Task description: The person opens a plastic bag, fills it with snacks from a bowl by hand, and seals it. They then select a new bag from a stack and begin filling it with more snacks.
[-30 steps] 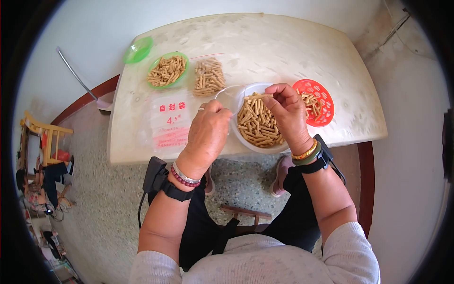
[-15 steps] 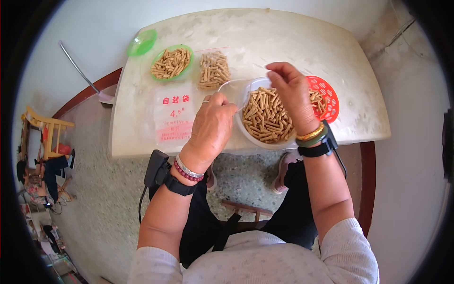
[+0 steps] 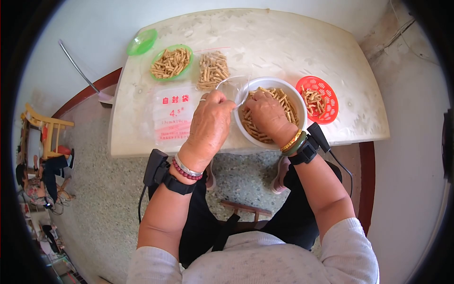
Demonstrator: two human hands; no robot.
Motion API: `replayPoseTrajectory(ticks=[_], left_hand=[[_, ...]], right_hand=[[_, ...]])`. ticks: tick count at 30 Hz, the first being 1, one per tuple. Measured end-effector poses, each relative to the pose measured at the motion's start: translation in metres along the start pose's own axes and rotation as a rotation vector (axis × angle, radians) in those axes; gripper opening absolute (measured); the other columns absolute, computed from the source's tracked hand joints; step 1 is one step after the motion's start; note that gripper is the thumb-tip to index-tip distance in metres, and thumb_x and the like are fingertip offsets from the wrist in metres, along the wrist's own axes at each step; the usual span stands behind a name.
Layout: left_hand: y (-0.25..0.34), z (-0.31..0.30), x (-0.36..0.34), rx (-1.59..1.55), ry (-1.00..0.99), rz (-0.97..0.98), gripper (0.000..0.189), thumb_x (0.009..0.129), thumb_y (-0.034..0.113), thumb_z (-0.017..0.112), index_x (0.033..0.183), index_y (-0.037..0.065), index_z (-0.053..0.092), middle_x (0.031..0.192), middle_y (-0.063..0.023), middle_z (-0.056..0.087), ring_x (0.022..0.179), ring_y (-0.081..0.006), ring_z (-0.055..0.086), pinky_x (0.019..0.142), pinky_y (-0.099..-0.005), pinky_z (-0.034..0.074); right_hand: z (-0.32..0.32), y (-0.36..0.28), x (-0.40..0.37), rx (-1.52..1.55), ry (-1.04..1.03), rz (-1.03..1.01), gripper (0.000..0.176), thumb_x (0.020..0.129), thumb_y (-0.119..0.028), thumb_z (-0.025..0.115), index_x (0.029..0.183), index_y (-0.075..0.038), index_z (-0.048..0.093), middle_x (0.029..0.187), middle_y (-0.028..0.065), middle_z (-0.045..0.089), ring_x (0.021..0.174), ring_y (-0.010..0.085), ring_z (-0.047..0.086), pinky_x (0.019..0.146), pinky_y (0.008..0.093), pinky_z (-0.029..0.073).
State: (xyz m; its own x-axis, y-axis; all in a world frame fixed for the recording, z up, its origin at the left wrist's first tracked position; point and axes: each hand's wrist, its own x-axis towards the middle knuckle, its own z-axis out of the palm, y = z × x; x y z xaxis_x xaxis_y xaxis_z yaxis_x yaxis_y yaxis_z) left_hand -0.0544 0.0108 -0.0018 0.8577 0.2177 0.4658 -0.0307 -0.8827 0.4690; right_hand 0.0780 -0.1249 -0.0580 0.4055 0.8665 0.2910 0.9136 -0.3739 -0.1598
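My left hand [image 3: 213, 117] is closed on the rim of a clear plastic bag [image 3: 231, 85], beside the white bowl. The white bowl [image 3: 303, 111] holds a heap of short, light-brown stick-shaped pieces [image 3: 286, 101]. My right hand [image 3: 269, 116] is down in the bowl with its fingers curled against the heap. Its fingertips are hidden, so I cannot make out what they grip. To the right stands a red perforated basket [image 3: 333, 102] with some of the same pieces. A filled clear bag [image 3: 213, 70] lies behind my left hand.
A green plate [image 3: 191, 53] of sticks and another green dish [image 3: 142, 42] sit at the back left. A printed zip-bag pack [image 3: 174, 111] lies left of my left hand. The table's front edge [image 3: 137, 154] is close to me. A wooden chair [image 3: 49, 130] stands at far left.
My right hand has come down and left, from above the bowl's right side into the heap, uncovering the red basket. My left hand has stayed nearly still with the bag.
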Motion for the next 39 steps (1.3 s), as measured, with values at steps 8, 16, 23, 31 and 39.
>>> replayPoseTrajectory(ticks=[8,16,23,31,39], left_hand=[[-0.003,-0.001,0.000,0.004,-0.035,-0.006,0.016,0.078,-0.005,0.062,0.092,0.001,0.066,0.090,-0.0129,0.059,0.087,-0.0317,0.059,0.075,-0.0395,0.049],[0.001,0.001,0.003,-0.133,-0.064,-0.136,0.031,0.083,0.003,0.064,0.113,0.005,0.060,0.093,-0.0133,0.059,0.087,-0.0291,0.060,0.076,-0.0368,0.050],[-0.004,0.002,0.009,-0.441,-0.011,-0.175,0.026,0.088,0.021,0.066,0.104,0.001,0.061,0.094,-0.0164,0.059,0.085,-0.0316,0.061,0.076,-0.0386,0.050],[-0.005,0.006,0.006,-0.325,-0.064,-0.149,0.025,0.093,0.022,0.061,0.085,-0.002,0.064,0.082,-0.0092,0.056,0.073,-0.0194,0.055,0.067,-0.0303,0.046],[-0.004,0.005,0.007,-0.376,-0.050,-0.159,0.015,0.090,0.012,0.063,0.084,-0.001,0.065,0.080,-0.0080,0.055,0.072,-0.0180,0.055,0.066,-0.0293,0.045]], right_hand=[[-0.035,0.015,0.002,0.744,-0.117,0.429,0.019,0.088,-0.014,0.059,0.096,-0.001,0.070,0.093,0.0160,0.068,0.086,0.0205,0.065,0.080,0.0321,0.050],[-0.051,0.008,-0.004,1.274,-0.139,0.471,0.022,0.091,-0.005,0.057,0.112,0.000,0.061,0.097,-0.0017,0.061,0.091,0.0056,0.056,0.083,0.0221,0.046],[-0.051,0.001,-0.009,1.432,0.021,0.298,0.030,0.084,0.007,0.062,0.112,-0.003,0.060,0.094,-0.0027,0.057,0.086,0.0048,0.056,0.078,0.0195,0.047],[-0.044,-0.008,-0.011,1.262,0.177,0.176,0.032,0.081,0.011,0.058,0.109,-0.005,0.061,0.091,-0.0026,0.054,0.081,0.0047,0.052,0.075,0.0199,0.046],[-0.044,-0.010,-0.012,1.285,0.204,0.119,0.038,0.081,0.012,0.058,0.114,-0.006,0.057,0.095,-0.0016,0.052,0.085,0.0057,0.051,0.078,0.0203,0.045]])
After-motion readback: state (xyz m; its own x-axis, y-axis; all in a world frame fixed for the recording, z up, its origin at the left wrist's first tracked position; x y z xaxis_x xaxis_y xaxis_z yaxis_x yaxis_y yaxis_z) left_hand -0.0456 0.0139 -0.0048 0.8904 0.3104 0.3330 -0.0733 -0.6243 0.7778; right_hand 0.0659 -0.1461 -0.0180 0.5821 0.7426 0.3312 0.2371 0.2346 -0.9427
